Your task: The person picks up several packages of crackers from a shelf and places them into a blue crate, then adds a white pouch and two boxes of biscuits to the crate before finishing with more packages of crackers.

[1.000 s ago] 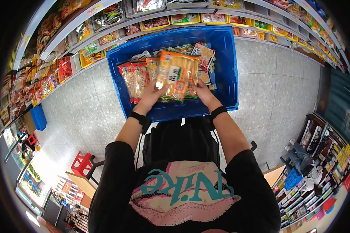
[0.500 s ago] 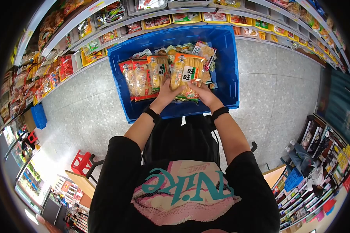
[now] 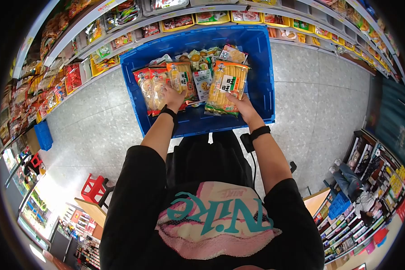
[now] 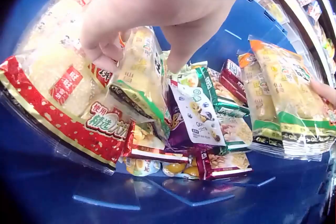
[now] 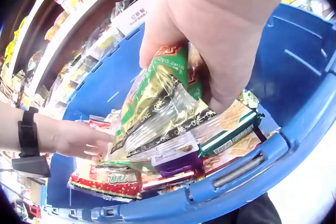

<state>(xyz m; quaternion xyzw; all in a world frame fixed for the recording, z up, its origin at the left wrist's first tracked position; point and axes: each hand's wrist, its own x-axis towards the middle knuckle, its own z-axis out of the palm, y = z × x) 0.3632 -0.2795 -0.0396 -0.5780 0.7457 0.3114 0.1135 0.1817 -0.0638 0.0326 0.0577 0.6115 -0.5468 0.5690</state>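
My left hand (image 3: 173,98) grips an orange-topped rice cracker pack (image 3: 179,73), fingers on its left side and thumb on its right. In the left wrist view this pack (image 4: 137,71) leans against a red-edged rice cracker pack (image 4: 65,85). My right hand (image 3: 244,109) holds two orange and green rice cracker packs (image 4: 286,90) together, thumb on the front one; they tilt over the crate's right half. Between the hands a white and purple snack packet (image 3: 203,84) lies exposed. All are in or over a blue crate (image 3: 262,67).
Behind the crate run shelves (image 3: 175,23) with snack packs in yellow trays. Smaller packets, including one with a white and red front (image 3: 233,54), lie at the crate's back. A red stool (image 3: 93,189) stands at the left, and a person (image 3: 357,198) is among shelves at the right.
Both hands were together on the orange packs. The right hand has carried them right, while the left let go, moved left and took hold of another cracker pack. The white and purple packet became visible.
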